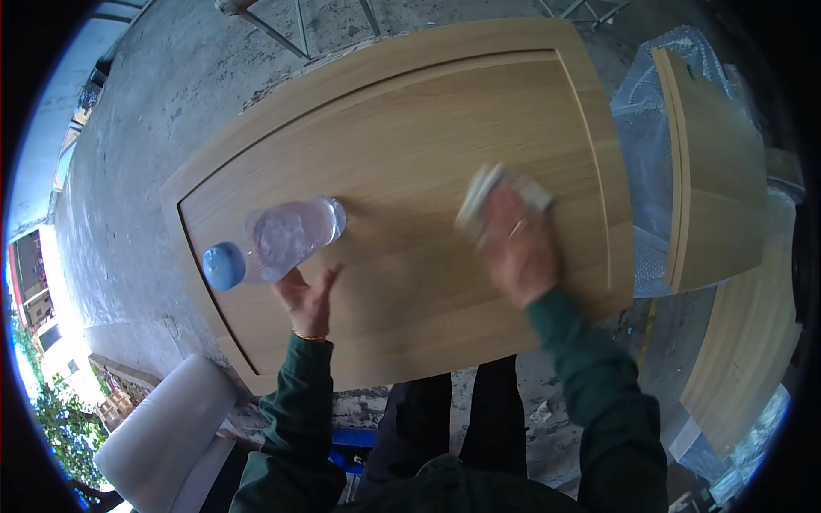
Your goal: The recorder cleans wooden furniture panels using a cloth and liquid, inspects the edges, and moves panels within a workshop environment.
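Observation:
A large wooden cabinet door panel with a recessed centre lies before me. A clear plastic bottle with a blue cap and see-through contents is over its left part, base against the wood. My left hand is open beside the bottle, thumb spread away. Its fingertips are partly hidden by the bottle, so I cannot tell whether they touch it. On the panel's right half, my right hand presses a folded whitish cloth to the surface. Both the hand and the cloth are smeared by motion.
Right of the panel stands another wooden piece with bubble wrap around it. A further wooden board is below that. Metal legs show beyond the far edge. A grey-white roll lies at lower left, near a blue object.

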`<state>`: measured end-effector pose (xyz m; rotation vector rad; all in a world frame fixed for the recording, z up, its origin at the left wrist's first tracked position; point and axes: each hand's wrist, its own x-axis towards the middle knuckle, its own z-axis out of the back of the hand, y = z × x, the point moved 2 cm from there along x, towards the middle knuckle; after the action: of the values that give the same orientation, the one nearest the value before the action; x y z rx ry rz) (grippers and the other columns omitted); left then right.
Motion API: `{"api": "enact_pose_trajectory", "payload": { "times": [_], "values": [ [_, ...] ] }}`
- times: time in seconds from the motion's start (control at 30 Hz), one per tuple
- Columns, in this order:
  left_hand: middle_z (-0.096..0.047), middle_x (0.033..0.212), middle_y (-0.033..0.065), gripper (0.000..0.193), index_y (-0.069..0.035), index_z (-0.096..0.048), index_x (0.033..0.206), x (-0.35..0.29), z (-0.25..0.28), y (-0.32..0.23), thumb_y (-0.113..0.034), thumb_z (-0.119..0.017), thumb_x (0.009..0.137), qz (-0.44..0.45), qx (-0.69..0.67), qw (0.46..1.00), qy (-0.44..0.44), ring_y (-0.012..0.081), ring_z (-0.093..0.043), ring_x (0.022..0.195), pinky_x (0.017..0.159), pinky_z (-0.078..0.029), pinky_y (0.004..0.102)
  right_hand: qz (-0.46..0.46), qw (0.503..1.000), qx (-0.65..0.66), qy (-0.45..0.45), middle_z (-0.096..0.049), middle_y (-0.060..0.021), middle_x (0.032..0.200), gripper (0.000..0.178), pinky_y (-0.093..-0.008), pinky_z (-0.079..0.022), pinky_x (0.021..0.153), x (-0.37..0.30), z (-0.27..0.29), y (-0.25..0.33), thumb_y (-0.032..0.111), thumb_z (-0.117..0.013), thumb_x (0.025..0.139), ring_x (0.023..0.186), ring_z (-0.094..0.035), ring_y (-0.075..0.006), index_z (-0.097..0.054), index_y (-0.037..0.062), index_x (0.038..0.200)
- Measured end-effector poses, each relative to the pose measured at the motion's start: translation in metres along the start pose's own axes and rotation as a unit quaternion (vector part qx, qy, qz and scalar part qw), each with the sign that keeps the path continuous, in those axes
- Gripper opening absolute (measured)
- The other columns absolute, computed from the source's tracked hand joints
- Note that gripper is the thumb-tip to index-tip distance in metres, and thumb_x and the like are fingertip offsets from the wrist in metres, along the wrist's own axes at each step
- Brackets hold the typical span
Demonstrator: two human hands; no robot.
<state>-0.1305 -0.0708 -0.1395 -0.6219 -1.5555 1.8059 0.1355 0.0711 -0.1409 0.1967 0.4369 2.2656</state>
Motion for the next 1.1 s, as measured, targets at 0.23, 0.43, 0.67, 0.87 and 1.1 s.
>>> {"api": "enact_pose_trajectory", "payload": {
  "times": [0.23, 0.43, 0.67, 0.87, 1.1],
  "values": [
    [-0.022, 0.14, 0.0182, 0.057, -0.003, -0.023, 0.136, -0.043, -0.03, 0.013, -0.033, -0.036, 0.089, 0.012, 0.55, 0.832, 0.067, 0.0336, -0.014, 0.132, 0.106, -0.008, 0.0468, -0.118, 0.984, -0.068, -0.118, -0.025, -0.019, 0.139, 0.051, -0.047, -0.024, 0.102, 0.077, 0.009, -0.041, 0.03, -0.04, 0.089, 0.129, -0.025, -0.0323, -0.032, 0.0016, 0.131],
    [-0.026, 0.138, 0.0191, 0.06, -0.001, -0.026, 0.135, -0.04, -0.019, 0.015, -0.037, -0.039, 0.089, 0.035, 0.61, 0.787, 0.084, 0.0365, -0.017, 0.13, 0.106, -0.008, 0.0478, 0.18, 0.978, 0.025, 0.105, -0.031, -0.0089, 0.14, 0.062, -0.0442, -0.026, 0.102, -0.014, -0.026, 0.073, 0.03, -0.056, 0.079, 0.127, -0.03, -0.0272, -0.031, 0.0164, 0.135],
    [-0.03, 0.134, 0.0222, 0.059, 0.0, -0.03, 0.132, -0.043, -0.038, 0.013, -0.038, -0.04, 0.088, 0.023, 0.587, 0.804, 0.091, 0.0393, -0.023, 0.126, 0.105, -0.009, 0.0494, -0.083, 0.971, -0.183, -0.126, -0.031, -0.0157, 0.137, 0.048, -0.0443, -0.024, 0.102, 0.118, 0.026, -0.071, 0.028, -0.04, 0.089, 0.127, -0.03, -0.0306, -0.037, 0.003, 0.129],
    [-0.031, 0.133, 0.023, 0.058, 0.002, -0.031, 0.13, -0.04, -0.024, 0.012, -0.037, -0.039, 0.088, 0.042, 0.607, 0.788, 0.097, 0.0392, -0.023, 0.126, 0.105, -0.009, 0.0505, 0.062, 0.998, -0.02, 0.004, -0.034, -0.0142, 0.136, 0.052, -0.0451, -0.027, 0.1, 0.111, -0.013, 0.05, 0.028, -0.05, 0.083, 0.126, -0.031, -0.0274, -0.039, 0.0063, 0.129],
    [-0.038, 0.127, 0.0247, 0.053, 0.003, -0.038, 0.124, -0.036, -0.024, -0.003, -0.036, -0.04, 0.087, 0.093, 0.534, 0.832, 0.119, 0.0423, -0.026, 0.123, 0.103, -0.011, 0.0542, -0.042, 0.989, -0.138, 0.028, -0.03, -0.0149, 0.138, 0.059, -0.0447, -0.023, 0.103, 0.065, 0.024, -0.031, 0.027, -0.053, 0.081, 0.128, -0.028, -0.0301, -0.034, 0.0042, 0.131]
  ]
}}
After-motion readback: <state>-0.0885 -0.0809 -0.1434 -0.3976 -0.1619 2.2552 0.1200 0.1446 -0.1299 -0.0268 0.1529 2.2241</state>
